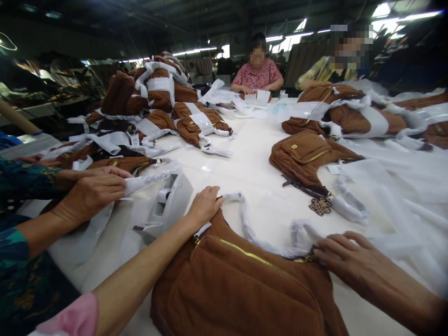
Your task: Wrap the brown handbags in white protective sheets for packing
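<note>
A brown fabric handbag (245,289) with a gold zipper lies in front of me on the white table. My left hand (206,205) is closed on its upper left corner, where the strap begins. At the upper right corner, my right hand (345,256) has its fingers bent round the strap end. The bag's strap (247,224), wrapped in white paper, loops across the table beyond the bag. Just left of my left forearm stands a grey tape dispenser (171,196). To the right lies another brown handbag (301,154) with a leopard-print flower charm (319,206).
At my left, a co-worker's hands (94,186) wrap white paper round a strap. Brown bags banded in white (161,88) are piled at the back left, more (353,112) at the back right. Two people sit across the table (245,154). Loose white sheets (399,196) cover the right side.
</note>
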### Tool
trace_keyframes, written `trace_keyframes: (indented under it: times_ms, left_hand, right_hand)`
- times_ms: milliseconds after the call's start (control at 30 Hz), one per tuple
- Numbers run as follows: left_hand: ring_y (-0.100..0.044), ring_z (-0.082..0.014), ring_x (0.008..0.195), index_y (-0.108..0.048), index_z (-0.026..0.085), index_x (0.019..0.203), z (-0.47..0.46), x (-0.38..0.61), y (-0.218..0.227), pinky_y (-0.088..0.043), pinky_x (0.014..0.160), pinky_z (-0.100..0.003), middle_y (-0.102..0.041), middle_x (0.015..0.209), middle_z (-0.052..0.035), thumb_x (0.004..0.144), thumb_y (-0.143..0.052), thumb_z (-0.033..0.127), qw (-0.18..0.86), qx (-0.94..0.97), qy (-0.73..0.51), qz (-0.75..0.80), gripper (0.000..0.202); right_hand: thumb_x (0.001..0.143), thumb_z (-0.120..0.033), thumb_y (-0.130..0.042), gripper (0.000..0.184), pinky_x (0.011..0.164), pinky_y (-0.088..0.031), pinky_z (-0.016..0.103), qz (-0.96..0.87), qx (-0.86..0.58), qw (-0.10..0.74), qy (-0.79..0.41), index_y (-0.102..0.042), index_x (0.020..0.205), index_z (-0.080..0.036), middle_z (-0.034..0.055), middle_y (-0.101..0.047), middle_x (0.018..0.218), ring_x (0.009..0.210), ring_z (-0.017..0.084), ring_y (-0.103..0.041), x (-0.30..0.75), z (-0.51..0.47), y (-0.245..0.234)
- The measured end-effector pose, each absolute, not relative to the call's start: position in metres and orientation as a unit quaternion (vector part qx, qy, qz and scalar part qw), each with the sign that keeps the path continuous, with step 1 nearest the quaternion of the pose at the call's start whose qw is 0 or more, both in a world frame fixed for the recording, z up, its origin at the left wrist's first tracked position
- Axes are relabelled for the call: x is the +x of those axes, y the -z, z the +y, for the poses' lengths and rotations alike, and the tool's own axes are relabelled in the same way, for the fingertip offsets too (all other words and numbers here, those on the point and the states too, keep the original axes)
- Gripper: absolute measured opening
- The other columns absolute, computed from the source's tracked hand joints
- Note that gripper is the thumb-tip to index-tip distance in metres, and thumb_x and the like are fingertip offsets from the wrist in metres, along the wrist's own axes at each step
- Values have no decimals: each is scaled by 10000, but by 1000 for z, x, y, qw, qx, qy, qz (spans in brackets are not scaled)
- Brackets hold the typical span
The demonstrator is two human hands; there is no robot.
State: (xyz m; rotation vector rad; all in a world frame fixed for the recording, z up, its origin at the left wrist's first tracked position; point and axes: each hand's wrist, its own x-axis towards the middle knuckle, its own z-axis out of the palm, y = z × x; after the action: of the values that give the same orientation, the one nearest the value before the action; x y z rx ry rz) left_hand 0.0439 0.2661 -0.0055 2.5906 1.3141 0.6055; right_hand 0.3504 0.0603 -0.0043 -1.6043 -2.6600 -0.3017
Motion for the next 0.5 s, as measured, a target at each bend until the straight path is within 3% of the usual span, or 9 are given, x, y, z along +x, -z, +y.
trace_keyframes:
  times_ms: [67, 133, 200, 300, 400, 500]
  left_hand:
    - [-492, -205, 995, -503, 173, 1081, 251, 52, -19, -392, 850, -332, -541, 1056, -86, 836, -486, 313, 63, 903, -185, 383, 283]
    - [-512, -192, 957, -542, 188, 1022, 226, 63, -40, -395, 849, -329, -572, 982, -62, 876, -411, 366, 87, 944, -124, 292, 265]
    - [-549, -192, 845, -594, 185, 889, 199, 72, -51, -415, 810, -343, -600, 846, -50, 881, -365, 430, 113, 968, -35, 219, 336]
    - [-555, -212, 731, -610, 171, 761, 171, 79, -48, -443, 721, -364, -594, 730, -59, 830, -394, 536, 100, 977, 34, 187, 430]
    - [-528, -196, 646, -578, 157, 716, 159, 74, -39, -434, 597, -318, -557, 672, -58, 756, -467, 596, 53, 983, -48, 167, 455]
    - [-404, -121, 460, -470, 173, 546, 150, 58, -38, -314, 449, -255, -425, 487, 9, 810, -492, 443, 7, 969, -234, 74, 378]
  right_hand:
    - [725, -26, -372, 469, 771, -426, 436, -839, -540, 44, 54, -540, 1098, -257, 61, -588, 1061, 916, 238, -537, 335, 59, -5]
    - [760, -52, -356, 427, 778, -437, 371, -819, -559, 127, -34, -538, 1104, -229, 71, -589, 1061, 923, 213, -542, 313, 65, -17]
    - [802, -91, -340, 339, 734, -444, 277, -787, -558, 176, -196, -583, 1006, -210, 46, -623, 948, 839, 161, -564, 287, 78, -25]
    - [774, -91, -339, 308, 641, -428, 226, -727, -519, 146, -425, -630, 812, -188, -4, -635, 748, 682, 129, -564, 260, 106, -26]
    - [760, -125, -369, 296, 674, -422, 240, -707, -489, 114, -498, -648, 846, -178, 1, -649, 786, 716, 143, -573, 255, 129, -22]
    - [772, -254, -466, 288, 756, -417, 288, -706, -518, 95, -473, -619, 1009, -197, 44, -640, 954, 837, 184, -571, 258, 135, -19]
